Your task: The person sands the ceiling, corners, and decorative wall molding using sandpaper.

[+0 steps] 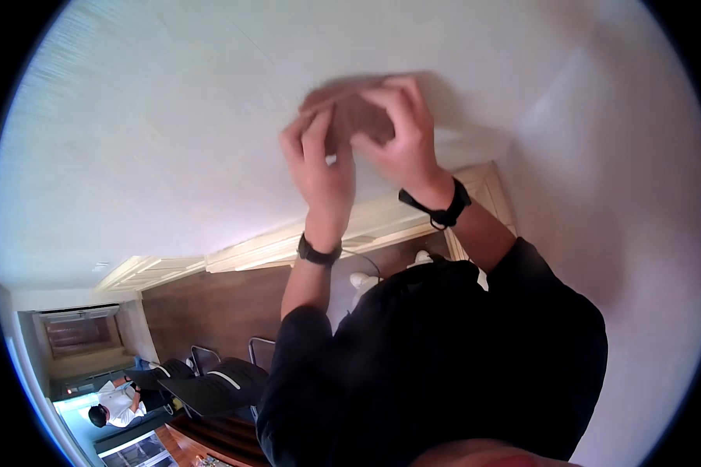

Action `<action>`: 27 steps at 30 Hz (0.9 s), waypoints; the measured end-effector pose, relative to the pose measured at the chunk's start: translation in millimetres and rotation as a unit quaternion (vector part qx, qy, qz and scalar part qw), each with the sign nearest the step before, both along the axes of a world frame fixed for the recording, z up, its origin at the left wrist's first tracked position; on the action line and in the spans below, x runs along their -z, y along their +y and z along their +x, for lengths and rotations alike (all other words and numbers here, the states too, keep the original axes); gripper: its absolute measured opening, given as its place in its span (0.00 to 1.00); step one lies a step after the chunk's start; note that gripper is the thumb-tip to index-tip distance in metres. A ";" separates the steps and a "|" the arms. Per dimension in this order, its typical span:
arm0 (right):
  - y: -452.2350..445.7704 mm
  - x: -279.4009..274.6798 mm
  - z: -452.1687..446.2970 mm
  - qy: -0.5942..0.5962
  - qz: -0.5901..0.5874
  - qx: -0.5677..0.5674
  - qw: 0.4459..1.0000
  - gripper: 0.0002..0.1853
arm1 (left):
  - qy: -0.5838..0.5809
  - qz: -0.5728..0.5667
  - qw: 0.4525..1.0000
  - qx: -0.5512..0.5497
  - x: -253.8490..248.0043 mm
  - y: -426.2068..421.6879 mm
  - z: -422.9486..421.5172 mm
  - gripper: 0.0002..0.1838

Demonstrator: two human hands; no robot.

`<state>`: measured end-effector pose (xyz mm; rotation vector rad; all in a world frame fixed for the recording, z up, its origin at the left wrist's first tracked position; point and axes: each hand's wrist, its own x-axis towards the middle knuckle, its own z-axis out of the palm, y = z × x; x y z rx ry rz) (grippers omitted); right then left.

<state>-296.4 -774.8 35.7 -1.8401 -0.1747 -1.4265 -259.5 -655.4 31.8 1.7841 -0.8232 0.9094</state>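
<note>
A reddish-brown piece (362, 121), blurred so that its kind cannot be told, is held up in front of the pale wall (210, 140). My left hand (319, 167) grips its left side, fingers bent and closed on it. On the other side, my right hand (405, 132) has its thumb and curled fingers around the piece. Part of it is hidden behind my fingers. Whether it touches the wall, I cannot tell. Black bands circle both of my wrists.
Cream wooden moulding (288, 245) runs along the wall's foot, above a brown floor (210, 307). Black chairs (222, 385) stand at the lower left, by a wooden table (183, 447). Farther back is a person in a white shirt (119, 403). The wall's corner lies to the right.
</note>
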 end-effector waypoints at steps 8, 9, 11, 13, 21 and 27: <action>-44.5 15.4 -8.7 -0.031 -0.044 0.055 0.997 0.24 | -0.061 0.019 0.998 0.014 10.6 -45.1 -5.5 0.27; -48.0 23.1 -12.0 -0.015 -0.034 0.064 0.997 0.23 | -0.055 0.024 0.998 0.017 18.0 -49.7 -7.1 0.27; -50.9 47.8 -16.0 0.013 -0.016 0.083 0.996 0.23 | -0.049 0.050 0.997 0.020 37.5 -51.9 -9.0 0.26; -49.6 74.3 -18.0 0.028 -0.007 0.086 0.996 0.23 | -0.044 0.075 0.996 0.019 60.4 -50.9 -11.5 0.25; -25.9 197.5 -33.4 0.271 0.099 0.032 0.957 0.19 | 0.113 0.179 0.977 0.033 185.6 -20.7 -16.4 0.19; 23.6 280.3 -41.7 0.436 0.076 -0.077 0.893 0.20 | 0.326 0.322 0.887 -0.055 265.9 48.1 -39.9 0.22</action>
